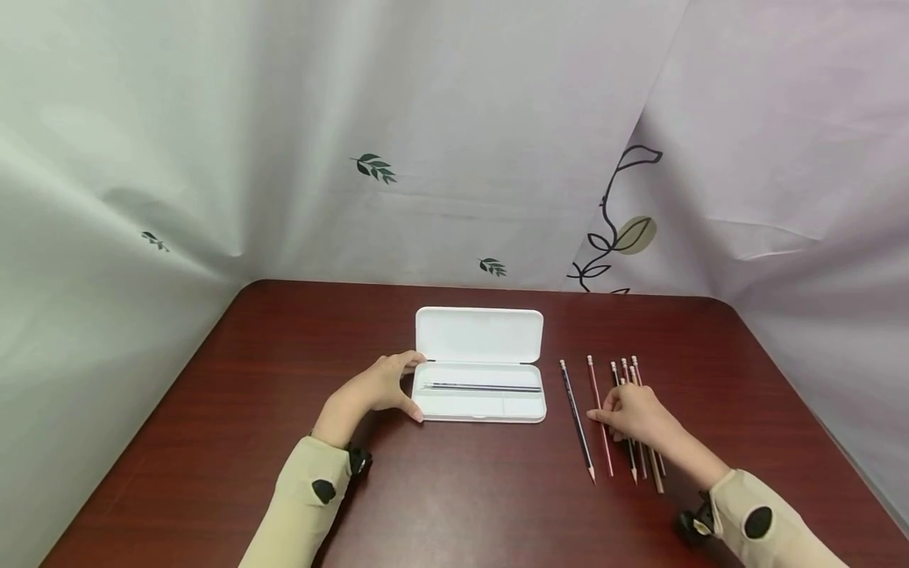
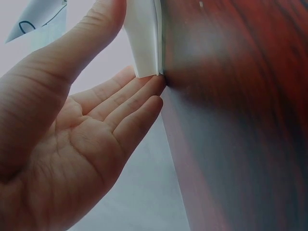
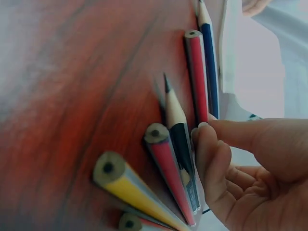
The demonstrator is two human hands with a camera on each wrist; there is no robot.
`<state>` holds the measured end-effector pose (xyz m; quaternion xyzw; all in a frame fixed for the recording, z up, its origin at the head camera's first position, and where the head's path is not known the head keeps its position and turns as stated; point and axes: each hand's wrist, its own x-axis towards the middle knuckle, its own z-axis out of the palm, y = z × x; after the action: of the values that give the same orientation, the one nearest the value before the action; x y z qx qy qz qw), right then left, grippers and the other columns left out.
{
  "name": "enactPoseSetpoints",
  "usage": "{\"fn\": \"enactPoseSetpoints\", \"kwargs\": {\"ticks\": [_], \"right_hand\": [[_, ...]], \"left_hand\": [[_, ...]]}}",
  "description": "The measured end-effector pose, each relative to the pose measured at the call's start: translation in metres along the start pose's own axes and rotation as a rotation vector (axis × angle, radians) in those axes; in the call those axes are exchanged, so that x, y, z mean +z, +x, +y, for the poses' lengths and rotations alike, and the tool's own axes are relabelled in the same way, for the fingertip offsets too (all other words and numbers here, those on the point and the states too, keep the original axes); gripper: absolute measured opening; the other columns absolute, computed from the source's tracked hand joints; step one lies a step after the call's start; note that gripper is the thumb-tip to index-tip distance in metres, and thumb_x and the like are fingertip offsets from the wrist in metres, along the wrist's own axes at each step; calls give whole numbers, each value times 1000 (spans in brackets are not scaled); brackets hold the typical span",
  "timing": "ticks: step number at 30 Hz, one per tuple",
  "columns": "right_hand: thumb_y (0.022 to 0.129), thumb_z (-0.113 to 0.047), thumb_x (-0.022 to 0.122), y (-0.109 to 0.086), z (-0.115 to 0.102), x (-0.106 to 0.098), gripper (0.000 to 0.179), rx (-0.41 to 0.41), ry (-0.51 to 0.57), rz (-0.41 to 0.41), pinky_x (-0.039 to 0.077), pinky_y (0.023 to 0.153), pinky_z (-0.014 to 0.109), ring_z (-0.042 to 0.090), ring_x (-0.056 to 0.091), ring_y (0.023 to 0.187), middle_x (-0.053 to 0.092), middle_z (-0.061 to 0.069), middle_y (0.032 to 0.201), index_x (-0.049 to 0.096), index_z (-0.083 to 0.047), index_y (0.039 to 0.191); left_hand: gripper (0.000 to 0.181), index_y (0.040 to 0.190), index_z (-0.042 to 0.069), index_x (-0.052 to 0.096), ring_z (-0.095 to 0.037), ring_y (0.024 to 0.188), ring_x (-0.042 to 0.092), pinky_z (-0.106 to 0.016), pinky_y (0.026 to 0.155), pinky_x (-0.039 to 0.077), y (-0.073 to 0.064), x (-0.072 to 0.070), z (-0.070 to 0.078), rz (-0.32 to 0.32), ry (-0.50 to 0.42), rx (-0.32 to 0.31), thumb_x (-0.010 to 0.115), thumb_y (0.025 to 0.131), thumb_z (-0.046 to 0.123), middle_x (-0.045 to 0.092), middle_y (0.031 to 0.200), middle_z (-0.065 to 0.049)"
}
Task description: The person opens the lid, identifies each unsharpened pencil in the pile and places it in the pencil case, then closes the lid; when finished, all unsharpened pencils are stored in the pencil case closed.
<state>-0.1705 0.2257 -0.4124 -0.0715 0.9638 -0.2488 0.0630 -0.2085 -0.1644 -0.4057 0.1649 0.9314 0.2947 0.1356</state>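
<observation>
A white pencil case (image 1: 479, 406) lies open on the table, lid laid back, with dark pencil (image 1: 490, 387) across its inside. My left hand (image 1: 379, 385) holds the case's left end, thumb at the front corner and fingers by the hinge; fingertips touch its edge in the left wrist view. On the right, my right hand (image 1: 635, 412) pinches a red pencil (image 3: 196, 72) between thumb and forefinger, the pencil still lying along the table. Beside it lies a sharpened dark blue pencil (image 1: 577, 422). Under and beside the hand are a sharpened black pencil (image 3: 179, 130) and a yellow pencil (image 3: 134, 187).
Several more pencils, among them another red one (image 3: 168, 168), lie side by side under the right hand, partly hidden. The dark red wooden table (image 1: 454, 505) ends at a pale patterned curtain (image 1: 454, 158) behind.
</observation>
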Motion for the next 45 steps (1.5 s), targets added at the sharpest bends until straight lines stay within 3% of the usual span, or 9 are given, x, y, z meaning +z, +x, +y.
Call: {"fn": "enactPoseSetpoints", "kwargs": {"ticks": [8,15,30,33,40,45], "right_hand": [[85,-19,66,3,2,-2,28,-4,44,-62,47,42,26,9,56,39,56,-4,45,60,-7,61],[87,-15,58,10,1,-9,21,5,112,-141,50,45,28,14,59,46,60,0,50,63,-5,70],[90,-14,55,35,-16,-22,15,-116,183,-131,51,52,29,14,56,54,60,2,63,58,0,87],[91,-15,55,47,-22,-22,14,-157,179,-72,50,53,28,17,58,56,61,2,64,59,-1,90],[93,-17,56,68,-41,-7,19,-265,371,189,52,57,24,16,65,67,69,10,82,58,-1,103],[92,-15,58,77,-52,1,18,-318,382,235,51,57,22,19,66,70,68,13,86,57,-2,103]], "left_hand": [[89,128,2,49,-27,120,53,-42,101,39,0,0,-1,7,5,11,91,52,23,57,127,-18],[88,127,2,49,-27,119,53,-42,101,39,-1,-1,1,7,3,21,91,52,23,57,126,-18],[89,128,4,49,-26,121,52,-41,102,38,0,0,3,9,16,2,91,52,23,55,130,-17],[89,128,4,49,-26,121,52,-41,102,38,0,0,3,7,12,6,91,52,23,55,130,-17],[91,130,4,47,-26,121,52,-41,102,38,0,-1,3,2,15,1,91,53,24,55,130,-17],[91,130,3,48,-25,121,52,-41,102,38,1,-1,3,-5,0,3,91,52,22,56,129,-18]]}}
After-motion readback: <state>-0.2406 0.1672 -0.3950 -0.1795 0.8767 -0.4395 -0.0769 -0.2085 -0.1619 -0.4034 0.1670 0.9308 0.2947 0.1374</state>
